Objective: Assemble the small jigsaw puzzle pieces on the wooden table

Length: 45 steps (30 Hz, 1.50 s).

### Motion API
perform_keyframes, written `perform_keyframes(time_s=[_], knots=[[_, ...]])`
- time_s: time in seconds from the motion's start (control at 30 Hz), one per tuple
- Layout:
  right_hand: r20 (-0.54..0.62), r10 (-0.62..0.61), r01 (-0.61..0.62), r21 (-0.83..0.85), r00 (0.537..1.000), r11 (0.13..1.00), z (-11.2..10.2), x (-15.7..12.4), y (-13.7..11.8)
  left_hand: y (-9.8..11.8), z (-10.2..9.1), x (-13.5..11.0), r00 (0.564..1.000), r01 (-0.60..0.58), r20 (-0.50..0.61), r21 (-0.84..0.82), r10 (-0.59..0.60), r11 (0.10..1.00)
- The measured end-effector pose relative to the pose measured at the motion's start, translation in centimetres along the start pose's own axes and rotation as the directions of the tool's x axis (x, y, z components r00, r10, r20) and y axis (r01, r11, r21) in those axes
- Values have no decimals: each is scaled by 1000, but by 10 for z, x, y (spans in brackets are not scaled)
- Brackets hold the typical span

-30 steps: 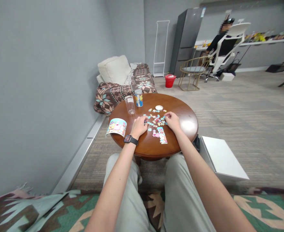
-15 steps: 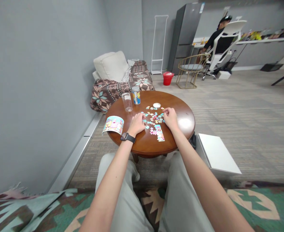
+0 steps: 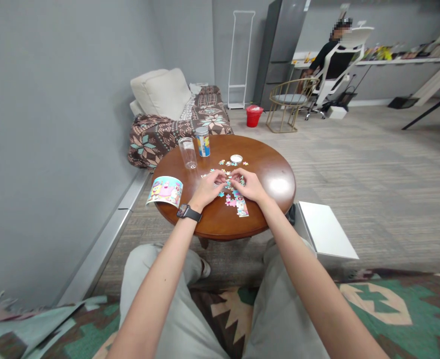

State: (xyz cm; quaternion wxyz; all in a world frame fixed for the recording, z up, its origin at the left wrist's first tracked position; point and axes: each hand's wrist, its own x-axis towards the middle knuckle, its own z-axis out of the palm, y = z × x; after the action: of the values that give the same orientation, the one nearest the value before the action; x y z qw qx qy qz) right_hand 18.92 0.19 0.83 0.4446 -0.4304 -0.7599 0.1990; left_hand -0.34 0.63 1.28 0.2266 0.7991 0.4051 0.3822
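Small coloured puzzle pieces (image 3: 232, 163) lie scattered on a round brown wooden table (image 3: 276, 172). A joined strip of pieces (image 3: 241, 206) lies nearer me. My left hand (image 3: 207, 188), with a black watch on its wrist, and my right hand (image 3: 248, 184) meet over the pieces in the middle. Both have their fingers curled in a pinch. What they hold is too small to make out.
A clear glass (image 3: 187, 153), a printed can (image 3: 202, 141) and a white lid (image 3: 236, 158) stand at the table's far side. A curled picture sheet (image 3: 164, 190) hangs over the left edge. A white box (image 3: 324, 230) sits right. A person sits in a far chair (image 3: 332, 65).
Both hands have drawn together over the pieces; they were apart a second ago. The camera has shifted, so the table sits further left in view.
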Motion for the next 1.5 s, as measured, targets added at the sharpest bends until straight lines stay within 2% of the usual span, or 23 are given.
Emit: perform_keyframes(time_s=[0.07,0.27,0.4,0.5,0.67,0.8,1.5], knots=[[73,11,-14,39,997,999,3,0,-1,0,-1,0,1000,-7,6,-12,7,1000],[125,94,-110,123,988,986,4,2,2,2,-2,-3,999,-12,45,-31,13,999],[141,129,-164,269,982,949,3,-6,4,3,-6,-4,999,-34,4,52,34,998],[138,168,-203,299,976,933,1,-17,4,1,-7,-3,999,-31,12,127,30,991],[119,153,-169,137,981,976,-1,-27,2,0,-5,-2,1000,-14,20,143,11,990],[109,155,-160,36,982,986,-2,-26,2,1,-5,-2,997,4,69,151,-14,989],[162,140,-130,-75,977,989,-3,-26,-3,-5,-2,-2,998,18,64,51,-22,999]])
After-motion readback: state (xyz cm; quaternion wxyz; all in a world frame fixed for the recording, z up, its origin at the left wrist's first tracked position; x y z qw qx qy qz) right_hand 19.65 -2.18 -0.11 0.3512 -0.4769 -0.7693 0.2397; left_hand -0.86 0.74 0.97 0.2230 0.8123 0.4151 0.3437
